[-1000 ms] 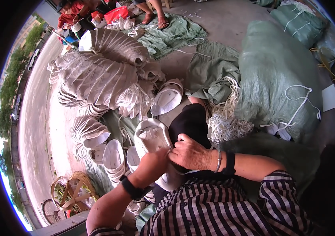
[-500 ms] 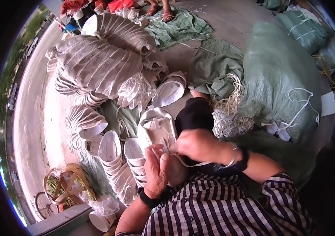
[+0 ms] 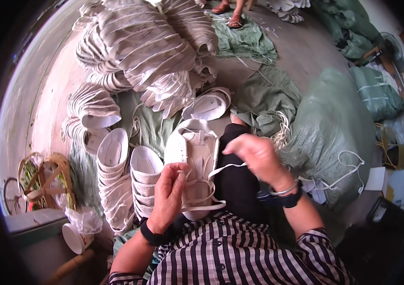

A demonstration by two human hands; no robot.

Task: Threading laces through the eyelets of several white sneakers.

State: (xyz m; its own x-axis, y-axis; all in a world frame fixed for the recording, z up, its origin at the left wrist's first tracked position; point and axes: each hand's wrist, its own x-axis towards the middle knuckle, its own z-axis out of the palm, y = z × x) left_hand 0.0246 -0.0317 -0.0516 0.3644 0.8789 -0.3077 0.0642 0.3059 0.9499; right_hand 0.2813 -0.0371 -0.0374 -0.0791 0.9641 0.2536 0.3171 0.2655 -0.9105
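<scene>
A white canvas shoe (image 3: 177, 148) rests across my lap, its opening facing up and its toe toward me. A flat white shoelace (image 3: 203, 207) loops over its front and stretches right toward my right hand. My left hand (image 3: 167, 195) is at the shoe's left edge, thumb and forefinger pinched together; a small pale bit shows between them, too small to name. Raised to the right of the shoe, my right hand (image 3: 258, 159) is slightly blurred, its fingers curled around the lace end. Left of the shoe stand two stacks of nested white shoes (image 3: 146, 164) (image 3: 112, 147).
A large heap of bundled white shoe uppers (image 3: 140, 42) lies ahead. Another shoe (image 3: 207, 105) sits beyond mine. To the right bulges a green woven sack (image 3: 330, 128). A basket (image 3: 45, 180) and a paper cup (image 3: 74, 237) are at left. A person's sandalled feet (image 3: 235, 20) show far ahead.
My right hand has lifted away from the shoe, drawing the lace out to the right. My left hand stays beside the shoe. The head view has shifted, so the surroundings sit differently.
</scene>
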